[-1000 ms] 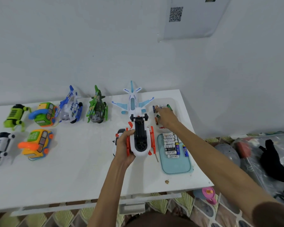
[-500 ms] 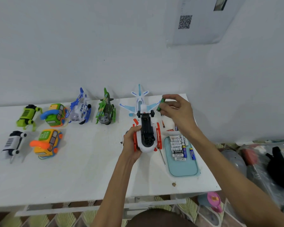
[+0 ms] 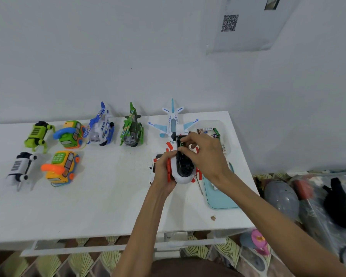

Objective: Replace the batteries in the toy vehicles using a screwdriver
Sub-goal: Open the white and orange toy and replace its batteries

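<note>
Left hand (image 3: 164, 174) grips the side of the white-and-orange plastic toy vehicle (image 3: 183, 176), held belly-up on the white table (image 3: 108, 196) so its open black battery bay faces up. Right hand (image 3: 208, 156) pinches a small green battery (image 3: 181, 144) at the bay's far end, probably seating it. Thin metal screwdriver (image 3: 199, 183) lies loose just right of the toy, beside the pale teal plastic tray (image 3: 221, 203), handy for the cover; clear plastic tub (image 3: 226, 126) of cells sits behind the right hand, spare plastic toys (image 3: 100, 126) parked left, out of the way.
</note>
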Action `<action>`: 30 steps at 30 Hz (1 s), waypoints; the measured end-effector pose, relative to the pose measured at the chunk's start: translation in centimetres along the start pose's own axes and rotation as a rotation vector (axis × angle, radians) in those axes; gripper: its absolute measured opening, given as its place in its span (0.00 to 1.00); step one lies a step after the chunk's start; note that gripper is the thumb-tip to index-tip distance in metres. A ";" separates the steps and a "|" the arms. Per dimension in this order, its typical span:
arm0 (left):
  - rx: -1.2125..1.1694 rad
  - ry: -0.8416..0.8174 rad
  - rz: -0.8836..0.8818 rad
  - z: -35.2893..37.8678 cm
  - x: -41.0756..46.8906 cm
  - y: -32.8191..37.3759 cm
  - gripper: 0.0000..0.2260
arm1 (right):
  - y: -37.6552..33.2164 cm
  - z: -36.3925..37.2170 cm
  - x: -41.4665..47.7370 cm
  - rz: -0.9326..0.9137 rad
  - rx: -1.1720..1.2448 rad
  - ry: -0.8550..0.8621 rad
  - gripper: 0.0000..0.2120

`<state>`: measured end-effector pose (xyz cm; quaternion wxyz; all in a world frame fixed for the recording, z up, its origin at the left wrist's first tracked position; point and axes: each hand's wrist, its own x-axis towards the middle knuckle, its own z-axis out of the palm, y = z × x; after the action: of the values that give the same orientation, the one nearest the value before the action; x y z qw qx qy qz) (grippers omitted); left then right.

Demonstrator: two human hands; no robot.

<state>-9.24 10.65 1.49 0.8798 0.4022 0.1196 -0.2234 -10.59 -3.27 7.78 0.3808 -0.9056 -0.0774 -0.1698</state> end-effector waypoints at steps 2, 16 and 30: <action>-0.028 -0.006 0.012 0.2 -0.2 0.0 0.11 | 0.2 0.2 0.0 -0.082 -0.063 0.019 0.08; -0.037 -0.049 0.007 0.3 -0.5 0.3 0.11 | 0.5 -0.4 0.1 0.117 0.321 0.057 0.05; -0.049 -0.079 -0.022 -0.4 0.0 -0.2 0.13 | 3.0 -0.4 -0.1 -0.397 -0.352 -0.027 0.20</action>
<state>-9.30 10.85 1.12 0.8909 0.3703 0.0945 -0.2456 -10.02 -5.64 6.03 0.1757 -0.9273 -0.2277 -0.2397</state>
